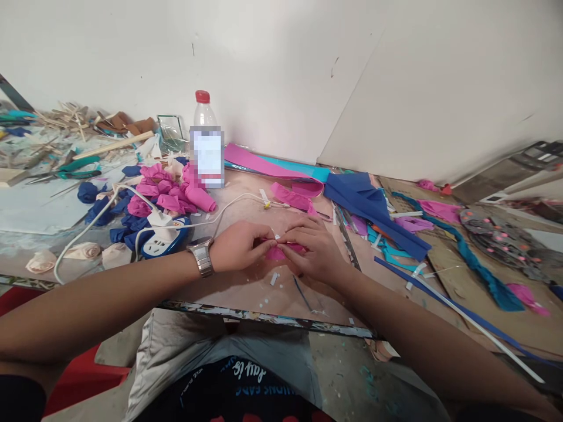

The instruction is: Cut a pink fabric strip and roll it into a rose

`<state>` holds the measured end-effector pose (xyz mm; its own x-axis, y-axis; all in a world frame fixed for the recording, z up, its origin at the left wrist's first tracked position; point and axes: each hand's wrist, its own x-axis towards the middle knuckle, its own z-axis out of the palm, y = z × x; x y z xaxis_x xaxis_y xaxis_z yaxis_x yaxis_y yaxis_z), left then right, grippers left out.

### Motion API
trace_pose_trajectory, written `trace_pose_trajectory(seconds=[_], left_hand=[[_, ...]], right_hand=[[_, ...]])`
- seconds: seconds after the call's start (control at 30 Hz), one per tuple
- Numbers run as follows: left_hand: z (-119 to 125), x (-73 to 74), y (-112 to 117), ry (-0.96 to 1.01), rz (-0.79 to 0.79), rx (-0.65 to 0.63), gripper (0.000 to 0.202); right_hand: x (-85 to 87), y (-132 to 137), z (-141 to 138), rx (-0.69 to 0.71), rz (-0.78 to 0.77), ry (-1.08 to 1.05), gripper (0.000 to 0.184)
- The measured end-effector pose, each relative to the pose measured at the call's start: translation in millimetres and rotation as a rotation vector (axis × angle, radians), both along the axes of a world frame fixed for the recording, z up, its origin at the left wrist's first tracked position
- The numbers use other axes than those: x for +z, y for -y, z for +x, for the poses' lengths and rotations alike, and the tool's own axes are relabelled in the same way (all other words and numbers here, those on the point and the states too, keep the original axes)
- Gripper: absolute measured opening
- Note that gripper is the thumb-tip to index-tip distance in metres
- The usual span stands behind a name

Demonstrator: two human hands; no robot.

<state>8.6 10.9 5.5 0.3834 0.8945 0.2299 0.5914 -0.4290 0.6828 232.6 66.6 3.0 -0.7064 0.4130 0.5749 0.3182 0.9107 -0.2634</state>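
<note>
A small piece of pink crepe paper (276, 253) lies pinched between my two hands over the middle of the table. My left hand (240, 245), with a metal watch on the wrist, is closed on its left side with thumb and forefinger. From the right, my right hand (313, 246) grips the same paper, and its fingertips meet those of the left. The fingers cover part of the paper, so its full shape is hidden. A strip of bright pink crepe paper (292, 196) rests just beyond the hands.
Pink and blue paper flowers (165, 190) are heaped at left beside a power strip (165, 240) with white cables. Behind stands a red-capped bottle (203, 111). Green-handled pliers (79, 168) lie far left. Blue crepe paper (373, 205) and a long white stick (484, 331) are at right.
</note>
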Motion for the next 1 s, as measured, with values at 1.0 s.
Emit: trace_pose_trajectory(seconds=[1.0], left_hand=[[-1.0, -1.8, 0.5, -0.195, 0.156, -0.040, 0.023]], right_hand=[[-5.5, -0.5, -0.1, 0.031, -0.214, -0.020, 0.006]])
